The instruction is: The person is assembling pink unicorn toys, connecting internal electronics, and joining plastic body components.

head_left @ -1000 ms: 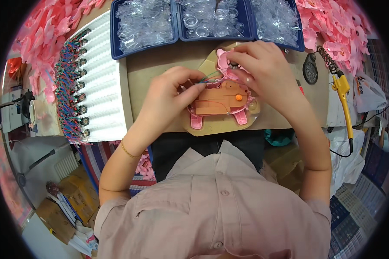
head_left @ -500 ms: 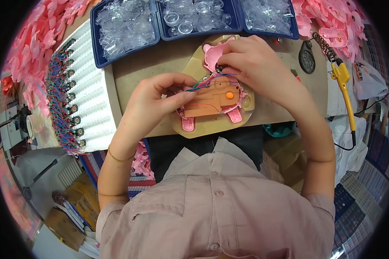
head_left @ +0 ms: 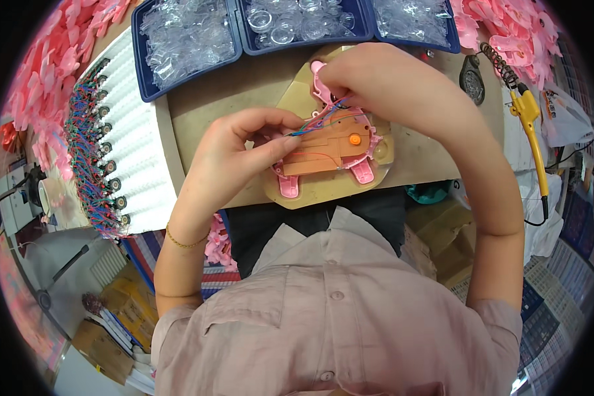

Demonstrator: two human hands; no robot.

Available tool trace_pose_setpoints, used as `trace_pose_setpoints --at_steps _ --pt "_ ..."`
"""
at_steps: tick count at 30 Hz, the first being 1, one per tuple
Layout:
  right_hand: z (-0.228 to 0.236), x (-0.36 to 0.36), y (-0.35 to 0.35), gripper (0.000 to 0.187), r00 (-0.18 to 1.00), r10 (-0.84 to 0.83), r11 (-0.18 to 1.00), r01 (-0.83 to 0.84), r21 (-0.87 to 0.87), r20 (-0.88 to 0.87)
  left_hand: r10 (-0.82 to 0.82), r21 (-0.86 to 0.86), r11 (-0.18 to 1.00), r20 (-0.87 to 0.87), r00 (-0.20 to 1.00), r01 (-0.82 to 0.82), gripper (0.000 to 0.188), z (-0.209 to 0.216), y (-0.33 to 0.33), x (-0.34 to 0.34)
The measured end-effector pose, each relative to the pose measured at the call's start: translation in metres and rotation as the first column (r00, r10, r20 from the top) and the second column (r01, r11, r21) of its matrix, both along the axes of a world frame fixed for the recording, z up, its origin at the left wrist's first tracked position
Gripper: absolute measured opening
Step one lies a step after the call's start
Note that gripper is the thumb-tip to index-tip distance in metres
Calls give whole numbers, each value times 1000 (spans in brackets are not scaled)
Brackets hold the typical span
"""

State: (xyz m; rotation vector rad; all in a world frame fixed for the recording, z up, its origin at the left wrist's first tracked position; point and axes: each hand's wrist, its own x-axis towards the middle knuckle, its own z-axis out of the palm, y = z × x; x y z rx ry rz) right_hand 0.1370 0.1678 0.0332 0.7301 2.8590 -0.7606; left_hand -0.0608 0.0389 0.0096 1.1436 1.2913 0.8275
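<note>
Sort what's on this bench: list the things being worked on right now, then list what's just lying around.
In hand: pink toy shell, orange circuit board, coloured wires, left hand, right hand.

Lying about: blue trays of clear parts, yellow soldering iron, pink shells pile.

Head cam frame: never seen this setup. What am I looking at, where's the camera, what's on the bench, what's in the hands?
No machine here: a person works with two bare hands. The one picture comes from a fisheye camera on their head, looking down, so edges bend and their shirt fills the bottom.

On the bench lies a tan mat with a pink plastic toy shell that has an orange inner part. The left hand pinches thin coloured wires leading into the shell. The right hand works at the shell's upper end; what its fingertips grip is hidden.

Around: blue trays of clear plastic parts, a white foam board with rows of wired parts, pink pieces, and a yellow soldering iron.
</note>
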Motion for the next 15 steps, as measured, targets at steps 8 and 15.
trace_pose_setpoints --at_steps 8,15 --pt "-10 27 -10 19 920 -253 923 137 -359 -298 39 -40 999 39 998 -37 22 -2 2 1" --pt "14 31 -50 38 849 -505 718 315 -620 -154 36 -2 999 84 996 -36 20 -3 2 -3"
